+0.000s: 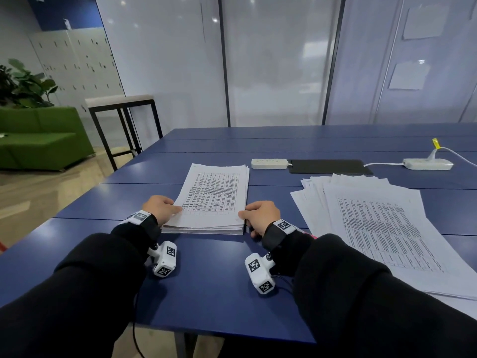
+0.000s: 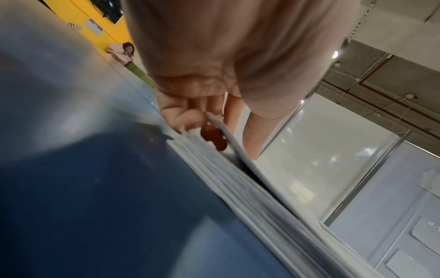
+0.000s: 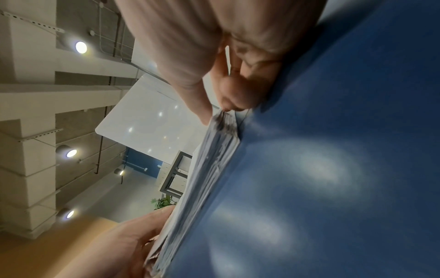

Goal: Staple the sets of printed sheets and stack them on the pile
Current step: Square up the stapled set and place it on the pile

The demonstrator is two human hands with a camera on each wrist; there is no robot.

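Thick squared stack of white printed sheets (image 1: 211, 200), table text on top, is lying on the dark blue counter (image 1: 214, 280) directly before the person; left hand (image 1: 161, 209) is pinching the stack's near left corner, thumb on top and fingers curled beneath, the uppermost sheets lifting apart from the rest in the left wrist view; right hand (image 1: 262, 214) is grasping the near right corner, thumb over the top sheet, fingers curled at the side edge; both grips are clenched on the paper. Fanned, loosely spread pile of white printed sheets (image 1: 382, 228) is lying on the counter to the right, well apart from the stack. Beyond the stack: white power strip (image 1: 269, 163) touching a flat black rectangular mat (image 1: 327, 166); a second white power strip (image 1: 427, 164) with a white cable plugged in, further right.
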